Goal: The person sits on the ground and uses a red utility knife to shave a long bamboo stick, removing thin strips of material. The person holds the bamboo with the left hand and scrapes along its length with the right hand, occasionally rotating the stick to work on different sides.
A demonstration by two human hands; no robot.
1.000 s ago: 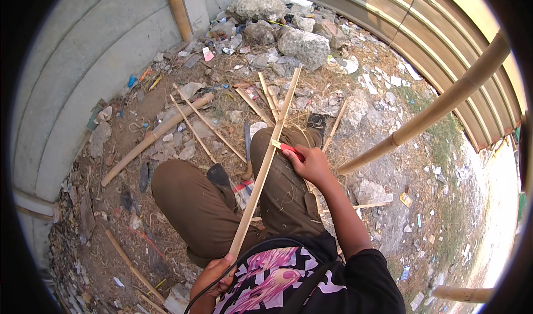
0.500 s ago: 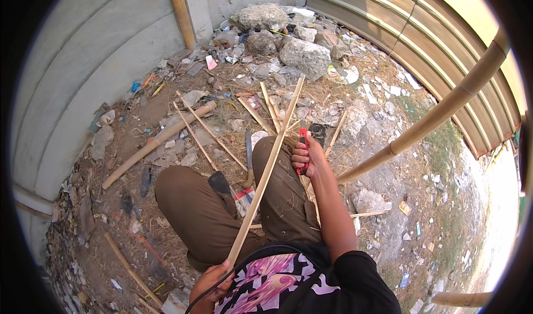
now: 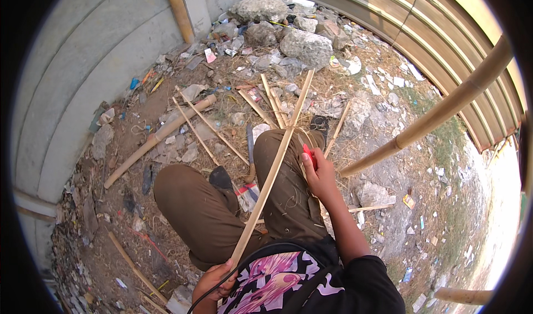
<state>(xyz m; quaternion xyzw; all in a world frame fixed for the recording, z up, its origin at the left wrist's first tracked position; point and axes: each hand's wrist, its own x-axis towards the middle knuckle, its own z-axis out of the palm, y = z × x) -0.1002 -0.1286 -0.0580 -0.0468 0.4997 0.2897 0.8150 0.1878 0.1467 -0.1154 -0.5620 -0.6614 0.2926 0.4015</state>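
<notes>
A long split bamboo strip [image 3: 272, 172] slants across my right thigh, from my waist up and away to the right. Down by my waist, my left hand [image 3: 219, 280] is closed round its near end. My right hand [image 3: 320, 175] grips a red utility knife [image 3: 308, 153] to the right of the strip. The knife's blade points up and slightly left, apart from the strip as far as I can see. Thin shavings lie on my trouser leg. Beyond my knees, several more bamboo strips [image 3: 255, 107] rest on the ground.
A machete-like tool [image 3: 251, 153] lies between my legs. A bamboo pole [image 3: 161, 141] is on the ground at left; another thick pole [image 3: 427, 128] leans across the right side. Rocks [image 3: 306, 49] and litter pile up by the grey wall [image 3: 105, 64] and the corrugated sheet fence [image 3: 422, 36].
My right hand has come slightly nearer and turned, so the knife now tilts left with its blade showing. The strip's far end has shifted a little right. My left hand keeps its hold.
</notes>
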